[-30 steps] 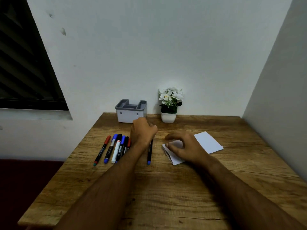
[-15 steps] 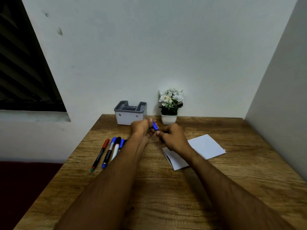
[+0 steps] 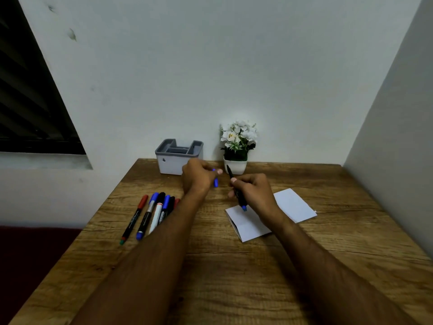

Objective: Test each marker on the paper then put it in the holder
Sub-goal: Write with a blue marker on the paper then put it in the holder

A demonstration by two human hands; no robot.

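head cam | above table (image 3: 234,277) | faces forward-down | near

White flowers in white pot (image 3: 236,148) at far edge of wooden table (image 3: 234,277); dark louvred window (image 3: 30,109) on left wall; white walls.

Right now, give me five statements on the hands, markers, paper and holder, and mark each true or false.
1. The right hand holds a black marker with its blue end on the paper. True.
2. The left hand is empty. False: it pinches a blue cap.
3. The holder has markers in it. False: none shows.
4. Spare markers lie left of the left arm. True.
5. The flower pot stands on the paper. False: it stands behind it.
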